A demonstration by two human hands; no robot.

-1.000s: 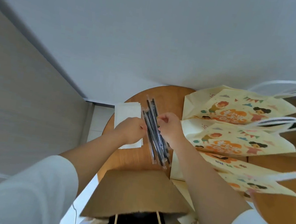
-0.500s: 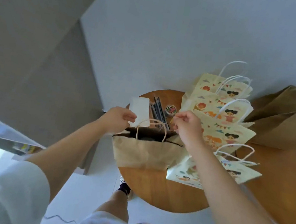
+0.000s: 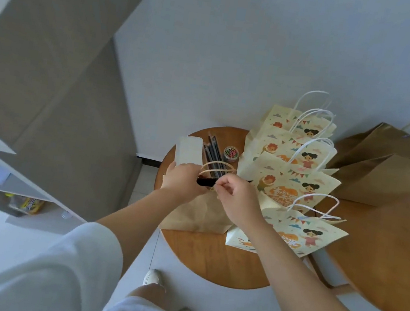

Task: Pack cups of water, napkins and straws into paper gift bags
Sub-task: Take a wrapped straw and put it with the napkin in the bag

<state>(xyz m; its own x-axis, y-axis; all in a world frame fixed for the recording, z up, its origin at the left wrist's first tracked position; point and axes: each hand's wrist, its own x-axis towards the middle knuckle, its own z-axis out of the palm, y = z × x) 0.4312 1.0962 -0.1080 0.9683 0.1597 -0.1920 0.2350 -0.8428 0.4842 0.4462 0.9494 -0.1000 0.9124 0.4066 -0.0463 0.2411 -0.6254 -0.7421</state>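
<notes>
At a round wooden bench (image 3: 209,260), a person's left hand (image 3: 184,179) grips one side of the rim of a plain brown paper gift bag (image 3: 197,215). The right hand (image 3: 234,199) pinches the other side. Dark wrapped straws (image 3: 212,153) and white napkins (image 3: 190,150) lie just behind the bag.

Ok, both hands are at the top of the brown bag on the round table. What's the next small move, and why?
Probably pull the mouth of the brown bag wider. The left hand and the right hand seem to grip its rim, yet only a narrow dark slit shows between them. The straws and the napkins lie just behind the bag, not yet packed.
</notes>
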